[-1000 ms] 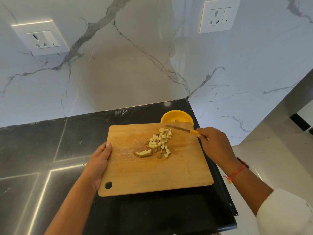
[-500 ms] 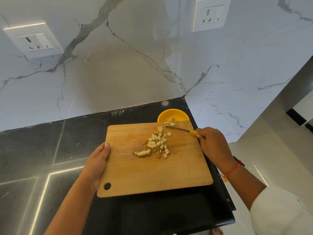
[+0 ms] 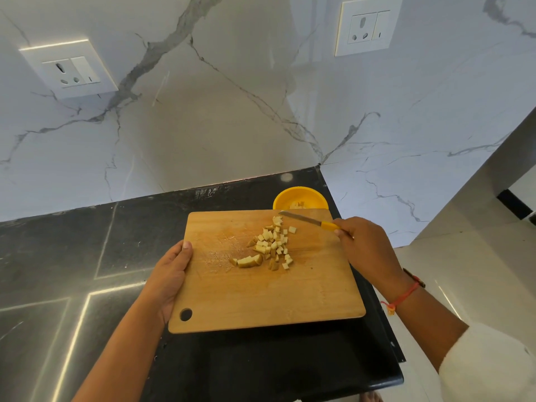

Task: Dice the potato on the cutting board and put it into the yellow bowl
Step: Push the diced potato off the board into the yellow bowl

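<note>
One right hand (image 3: pixel 368 248), grip on knife (image 3: pixel 304 219).

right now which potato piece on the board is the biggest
The long chunk at the pile's near-left end, closest to the left hand. It is clearly longer than the small cubes heaped beyond it toward the knife.

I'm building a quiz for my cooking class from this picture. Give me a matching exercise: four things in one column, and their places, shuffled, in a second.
1 knife
2 yellow bowl
3 potato pieces
4 cutting board

A gripped at its left edge by the left hand
B just beyond the board's far right corner
C heaped on the board
D held in the right hand

Pairs: 1-D, 2-B, 3-C, 4-A
</note>
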A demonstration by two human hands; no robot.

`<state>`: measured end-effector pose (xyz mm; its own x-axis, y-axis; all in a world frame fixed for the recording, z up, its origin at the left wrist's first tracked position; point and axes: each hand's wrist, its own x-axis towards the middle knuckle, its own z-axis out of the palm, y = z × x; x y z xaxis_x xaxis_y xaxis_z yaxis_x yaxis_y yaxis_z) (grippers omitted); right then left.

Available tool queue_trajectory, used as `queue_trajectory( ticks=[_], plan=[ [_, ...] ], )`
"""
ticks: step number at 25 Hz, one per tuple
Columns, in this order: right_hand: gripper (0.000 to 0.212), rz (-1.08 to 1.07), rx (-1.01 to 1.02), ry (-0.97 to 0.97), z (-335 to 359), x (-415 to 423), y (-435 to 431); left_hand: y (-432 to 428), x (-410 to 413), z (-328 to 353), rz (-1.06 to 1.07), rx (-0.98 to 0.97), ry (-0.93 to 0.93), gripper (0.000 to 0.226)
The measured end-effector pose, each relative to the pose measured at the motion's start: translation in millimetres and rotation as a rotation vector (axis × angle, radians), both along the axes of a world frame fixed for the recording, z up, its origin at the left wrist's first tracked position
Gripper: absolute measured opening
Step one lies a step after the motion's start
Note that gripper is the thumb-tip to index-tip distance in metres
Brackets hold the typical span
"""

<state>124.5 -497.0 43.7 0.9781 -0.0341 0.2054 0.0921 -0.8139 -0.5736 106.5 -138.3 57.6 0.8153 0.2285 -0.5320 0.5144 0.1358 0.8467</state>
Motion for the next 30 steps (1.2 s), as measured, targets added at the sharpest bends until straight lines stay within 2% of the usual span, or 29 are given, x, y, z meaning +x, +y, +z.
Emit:
queue_trajectory(
  ticks=[4, 8, 18, 24, 26, 30],
  plan=[
    [0.026, 0.064, -0.015, 0.048, -3.4, -16.2, 8.0, -7.6, 4.0, 2.9, -0.025, 0.011, 0.003, 0.021],
    [0.023, 0.038, -0.040, 0.089, -17.4, -14.4, 5.4, -11.2, 6.6, 2.5, -0.040, 0.014, 0.010, 0.023],
    [0.025, -0.049, -0.061, 0.025, -27.8, 31.1, -3.5, -8.0, 4.3, -0.7, -0.038, 0.013, 0.018, 0.023],
    [0.023, -0.109, -0.151, 0.020, -17.0, 56.8, -12.9, -6.2, 3.0, -3.3, -0.040, 0.017, 0.021, 0.025],
    [0.020, -0.069, -0.115, -0.022, -11.2, 50.3, -8.7, -6.6, 3.0, -2.9, -0.039, 0.018, 0.022, 0.025],
    [0.029, 0.046, -0.096, 0.013, -10.2, 29.6, 5.7, -8.0, 3.6, -1.7, -0.047, 0.008, 0.022, 0.024]
  ],
)
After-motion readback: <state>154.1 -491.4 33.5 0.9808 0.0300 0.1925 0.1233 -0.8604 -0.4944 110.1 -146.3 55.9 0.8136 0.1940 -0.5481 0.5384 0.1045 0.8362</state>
